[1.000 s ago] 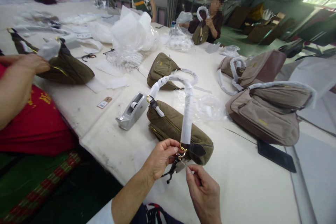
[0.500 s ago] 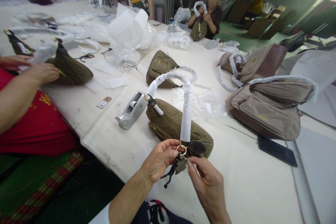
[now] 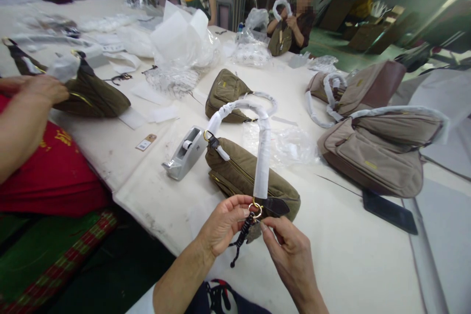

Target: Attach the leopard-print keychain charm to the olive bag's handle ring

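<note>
An olive handbag (image 3: 250,171) lies in front of me, its arched handle (image 3: 262,157) wrapped in white paper. My left hand (image 3: 228,221) pinches a gold ring (image 3: 255,210) at the near end of that handle. From the ring hang a black braided cord charm (image 3: 240,240) and a greyish flat tag (image 3: 253,233). My right hand (image 3: 289,245) is closed, thumb and forefinger together at the clasp just right of the ring; the exact piece between those fingertips is too small to make out.
Left of the bag stands a grey tape dispenser (image 3: 186,153), near a card tag (image 3: 146,142). Another olive bag (image 3: 225,95) lies behind. Taupe bags (image 3: 371,157) and a dark phone (image 3: 390,211) are at right. A co-worker in red (image 3: 47,171) handles a bag at left.
My hands stay at the ring, with the right fingers shifted slightly. The cord charm has swung a little. The co-worker's hands at left have moved further left.
</note>
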`<state>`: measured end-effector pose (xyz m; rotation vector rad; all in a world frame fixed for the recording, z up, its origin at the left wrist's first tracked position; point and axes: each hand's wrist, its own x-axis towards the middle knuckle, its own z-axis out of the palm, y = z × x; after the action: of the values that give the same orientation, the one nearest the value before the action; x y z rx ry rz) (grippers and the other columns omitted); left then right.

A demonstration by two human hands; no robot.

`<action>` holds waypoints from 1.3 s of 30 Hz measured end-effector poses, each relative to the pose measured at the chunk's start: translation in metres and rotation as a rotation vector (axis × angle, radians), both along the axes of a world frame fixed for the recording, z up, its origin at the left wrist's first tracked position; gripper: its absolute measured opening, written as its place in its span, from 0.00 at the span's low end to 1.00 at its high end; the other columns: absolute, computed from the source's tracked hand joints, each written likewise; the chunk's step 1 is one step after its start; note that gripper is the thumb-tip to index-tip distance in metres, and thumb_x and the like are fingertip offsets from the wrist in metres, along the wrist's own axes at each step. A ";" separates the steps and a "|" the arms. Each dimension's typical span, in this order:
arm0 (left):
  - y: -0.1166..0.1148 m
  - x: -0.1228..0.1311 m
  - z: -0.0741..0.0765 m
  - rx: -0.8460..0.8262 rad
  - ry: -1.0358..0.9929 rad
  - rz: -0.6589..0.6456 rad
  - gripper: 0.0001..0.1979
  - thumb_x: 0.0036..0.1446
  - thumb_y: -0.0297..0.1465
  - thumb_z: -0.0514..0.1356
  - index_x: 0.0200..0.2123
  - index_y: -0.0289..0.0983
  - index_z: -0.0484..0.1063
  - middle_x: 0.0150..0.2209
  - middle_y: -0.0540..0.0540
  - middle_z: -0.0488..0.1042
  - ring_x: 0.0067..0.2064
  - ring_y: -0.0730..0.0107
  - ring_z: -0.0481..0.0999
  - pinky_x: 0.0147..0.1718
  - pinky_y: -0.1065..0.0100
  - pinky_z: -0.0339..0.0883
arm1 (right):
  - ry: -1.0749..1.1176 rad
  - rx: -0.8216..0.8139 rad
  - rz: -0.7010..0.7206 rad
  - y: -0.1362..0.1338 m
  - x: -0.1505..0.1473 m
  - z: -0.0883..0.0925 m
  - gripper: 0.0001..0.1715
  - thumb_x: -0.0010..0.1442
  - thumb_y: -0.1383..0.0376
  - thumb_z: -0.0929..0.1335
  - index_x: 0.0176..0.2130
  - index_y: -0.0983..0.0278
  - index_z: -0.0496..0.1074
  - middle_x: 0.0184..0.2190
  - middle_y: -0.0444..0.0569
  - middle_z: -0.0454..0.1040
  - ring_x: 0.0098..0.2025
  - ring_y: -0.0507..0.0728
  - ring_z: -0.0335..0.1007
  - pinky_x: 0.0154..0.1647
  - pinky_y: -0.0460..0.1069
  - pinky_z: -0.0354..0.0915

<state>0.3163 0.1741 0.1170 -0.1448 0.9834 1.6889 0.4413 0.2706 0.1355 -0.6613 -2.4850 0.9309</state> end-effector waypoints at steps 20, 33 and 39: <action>0.005 0.005 -0.001 -0.007 0.010 0.030 0.14 0.43 0.26 0.66 0.36 0.32 0.72 0.33 0.43 0.77 0.32 0.71 0.74 0.33 0.70 0.67 | -0.023 -0.095 0.027 0.003 -0.004 -0.006 0.10 0.60 0.64 0.63 0.33 0.62 0.73 0.21 0.42 0.66 0.21 0.50 0.61 0.22 0.43 0.58; -0.004 0.015 -0.002 -0.031 -0.006 0.126 0.10 0.42 0.26 0.67 0.31 0.33 0.72 0.34 0.46 0.75 0.33 0.72 0.74 0.37 0.70 0.68 | 0.019 0.039 -0.088 -0.012 -0.005 -0.005 0.14 0.60 0.62 0.63 0.28 0.64 0.73 0.17 0.42 0.66 0.18 0.49 0.59 0.19 0.43 0.56; -0.009 0.020 -0.009 -0.014 -0.014 0.139 0.06 0.42 0.25 0.67 0.27 0.31 0.75 0.44 0.44 0.71 0.37 0.73 0.72 0.40 0.72 0.67 | 0.033 0.031 -0.072 -0.017 -0.003 -0.010 0.13 0.60 0.63 0.63 0.29 0.64 0.72 0.19 0.44 0.68 0.19 0.49 0.61 0.21 0.43 0.58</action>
<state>0.3363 0.1650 0.1078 -0.2390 0.9933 1.8056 0.4379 0.2537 0.1257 -0.7145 -2.4256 0.8681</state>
